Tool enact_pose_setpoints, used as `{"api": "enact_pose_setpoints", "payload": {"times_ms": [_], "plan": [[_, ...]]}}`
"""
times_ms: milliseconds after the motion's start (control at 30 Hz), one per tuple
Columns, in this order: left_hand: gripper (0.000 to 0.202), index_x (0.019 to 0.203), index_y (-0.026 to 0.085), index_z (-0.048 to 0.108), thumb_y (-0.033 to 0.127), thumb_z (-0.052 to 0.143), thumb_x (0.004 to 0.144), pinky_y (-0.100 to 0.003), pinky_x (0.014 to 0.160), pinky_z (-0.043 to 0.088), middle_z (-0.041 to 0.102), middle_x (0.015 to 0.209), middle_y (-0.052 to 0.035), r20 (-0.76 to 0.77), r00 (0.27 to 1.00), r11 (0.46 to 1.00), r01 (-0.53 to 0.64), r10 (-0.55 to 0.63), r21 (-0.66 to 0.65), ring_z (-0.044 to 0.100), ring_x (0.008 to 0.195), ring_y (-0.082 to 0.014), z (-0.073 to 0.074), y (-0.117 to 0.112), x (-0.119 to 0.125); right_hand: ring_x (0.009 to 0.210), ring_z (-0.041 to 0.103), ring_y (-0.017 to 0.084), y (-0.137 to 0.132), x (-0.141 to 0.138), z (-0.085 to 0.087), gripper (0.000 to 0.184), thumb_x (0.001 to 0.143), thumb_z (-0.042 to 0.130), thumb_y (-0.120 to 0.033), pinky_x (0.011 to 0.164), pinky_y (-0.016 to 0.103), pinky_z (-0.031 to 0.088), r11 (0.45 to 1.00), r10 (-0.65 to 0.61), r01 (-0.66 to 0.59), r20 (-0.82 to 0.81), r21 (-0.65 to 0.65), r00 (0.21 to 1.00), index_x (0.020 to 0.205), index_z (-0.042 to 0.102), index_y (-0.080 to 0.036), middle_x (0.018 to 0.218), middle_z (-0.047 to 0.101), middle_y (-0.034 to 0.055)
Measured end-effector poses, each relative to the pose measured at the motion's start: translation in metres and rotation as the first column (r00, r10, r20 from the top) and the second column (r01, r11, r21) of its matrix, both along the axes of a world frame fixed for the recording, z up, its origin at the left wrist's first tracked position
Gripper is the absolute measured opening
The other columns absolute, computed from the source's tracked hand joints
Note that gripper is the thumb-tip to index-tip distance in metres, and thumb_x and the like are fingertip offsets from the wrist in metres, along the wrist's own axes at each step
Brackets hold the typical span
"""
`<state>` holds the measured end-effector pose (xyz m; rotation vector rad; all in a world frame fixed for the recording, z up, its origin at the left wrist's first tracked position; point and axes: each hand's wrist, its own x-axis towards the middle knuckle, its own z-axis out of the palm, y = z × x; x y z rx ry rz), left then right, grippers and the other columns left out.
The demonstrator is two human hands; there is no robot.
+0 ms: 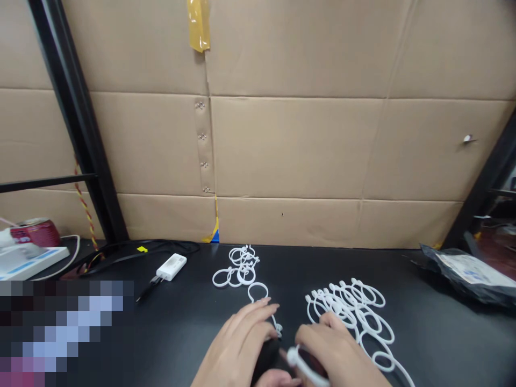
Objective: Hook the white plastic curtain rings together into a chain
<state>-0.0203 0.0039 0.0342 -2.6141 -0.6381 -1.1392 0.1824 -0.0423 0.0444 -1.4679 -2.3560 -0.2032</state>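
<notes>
Cardboard panelling (290,145) backs a black worktop (169,338); the left hand (242,344) grasps a dark object (266,359), the right hand (332,344) a blurred white ring (293,357); similar loops (336,305) lie beyond.

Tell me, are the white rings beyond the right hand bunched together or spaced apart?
Bunched: the white rings beyond the right hand mostly overlap on the black table.

Workshop-type workstation, as its improvised fittings indicate. A black bench (173,317) lies between dark posts, the left post (81,129) between nine and ten o'clock, the right post (484,185) at three. Behind it, folded cardboard (298,145) forms the wall, with yellow tape (199,27) at eleven. Loose white loops (336,307) lie in batches between four and seven.
</notes>
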Motion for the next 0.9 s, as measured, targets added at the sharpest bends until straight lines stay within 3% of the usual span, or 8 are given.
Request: {"api": "enact_pose_setpoints", "payload": {"times_ms": [67, 133, 267, 367, 467, 567, 767, 900], "plan": [[0.04, 0.117, 0.012, 0.053, 0.043, 0.052, 0.091, -0.037, 0.082, 0.058, 0.068, 0.118, -0.0178, -0.038, 0.997, 0.997, -0.064, 0.062, -0.051, 0.065, 0.109, -0.0272, -0.005, 0.001, 0.0, 0.054, 0.057, 0.019, 0.006, 0.008, 0.005, 0.028, 0.091, 0.051, -0.022, 0.059, 0.032, 0.039, 0.993, -0.078, 0.07, 0.079, 0.1, 0.994, 0.063, 0.055, -0.021, 0.057, 0.062, -0.0017], [0.053, 0.132, 0.01, 0.042, 0.035, 0.059, 0.088, -0.042, 0.088, 0.054, 0.059, 0.13, -0.0196, -0.153, 0.985, 0.987, -0.095, 0.075, -0.132, 0.057, 0.118, -0.0295, -0.008, 0.003, 0.001, 0.06, 0.06, 0.025, 0.011, 0.018, 0.012, 0.029, 0.094, 0.043, -0.023, 0.062, 0.038, 0.039, 0.965, -0.208, 0.175, 0.161, 0.196, 0.965, 0.072, 0.06, -0.022, 0.066, 0.065, 0.0026], [0.067, 0.142, 0.009, 0.035, 0.033, 0.063, 0.086, -0.056, 0.098, 0.038, 0.039, 0.143, -0.0199, -0.409, 0.913, 0.935, -0.144, -0.001, -0.324, 0.036, 0.132, -0.0344, -0.008, 0.007, 0.005, 0.078, 0.06, 0.037, 0.018, 0.038, 0.026, 0.028, 0.09, 0.04, -0.014, 0.065, 0.047, 0.037, 0.878, -0.475, 0.413, 0.332, 0.244, 0.815, 0.086, 0.067, -0.023, 0.082, 0.067, 0.0105], [0.067, 0.142, 0.003, 0.034, 0.037, 0.058, 0.089, -0.059, 0.1, 0.032, 0.034, 0.144, -0.0225, -0.498, 0.866, 0.903, -0.181, -0.042, -0.39, 0.03, 0.133, -0.035, -0.006, 0.009, 0.007, 0.078, 0.058, 0.037, 0.019, 0.042, 0.027, 0.026, 0.091, 0.042, -0.018, 0.071, 0.05, 0.037, 0.843, -0.535, 0.468, 0.322, 0.267, 0.781, 0.08, 0.067, -0.021, 0.08, 0.063, 0.0112], [0.069, 0.14, -0.002, 0.034, 0.044, 0.052, 0.091, -0.058, 0.101, 0.03, 0.032, 0.143, -0.025, -0.521, 0.85, 0.9, -0.171, -0.07, -0.401, 0.028, 0.134, -0.0356, -0.006, 0.009, 0.008, 0.08, 0.058, 0.036, 0.018, 0.038, 0.021, 0.025, 0.09, 0.043, -0.02, 0.077, 0.052, 0.036, 0.873, -0.478, 0.411, 0.291, 0.264, 0.829, 0.08, 0.066, -0.02, 0.079, 0.062, 0.0107], [0.069, 0.139, -0.002, 0.035, 0.045, 0.051, 0.092, -0.06, 0.1, 0.03, 0.035, 0.142, -0.0255, -0.504, 0.86, 0.905, -0.148, -0.082, -0.399, 0.03, 0.133, -0.037, -0.009, 0.01, 0.008, 0.079, 0.059, 0.033, 0.015, 0.028, 0.011, 0.027, 0.091, 0.04, -0.017, 0.079, 0.052, 0.035, 0.923, -0.342, 0.283, 0.217, 0.26, 0.914, 0.083, 0.066, -0.021, 0.081, 0.063, 0.0087], [0.064, 0.142, 0.011, 0.036, 0.028, 0.062, 0.086, -0.056, 0.101, 0.036, 0.042, 0.144, -0.0167, -0.327, 0.942, 0.908, -0.069, -0.077, -0.413, 0.033, 0.134, -0.0331, -0.013, 0.016, 0.003, 0.075, 0.059, 0.025, 0.005, 0.011, -0.006, 0.02, 0.086, 0.045, -0.014, 0.075, 0.044, 0.037, 0.98, -0.063, 0.06, 0.009, 0.189, 0.998, 0.08, 0.062, -0.022, 0.078, 0.064, 0.0031], [0.059, 0.142, 0.018, 0.037, 0.019, 0.059, 0.088, -0.052, 0.103, 0.037, 0.049, 0.141, -0.0091, -0.311, 0.946, 0.906, -0.049, -0.094, -0.422, 0.037, 0.134, -0.0275, -0.004, 0.016, -0.001, 0.068, 0.057, 0.022, 0.002, 0.008, -0.013, 0.015, 0.084, 0.051, -0.015, 0.068, 0.038, 0.04, 0.991, -0.013, 0.025, -0.098, 0.128, 0.995, 0.081, 0.063, -0.023, 0.076, 0.063, 0.0017]]}}
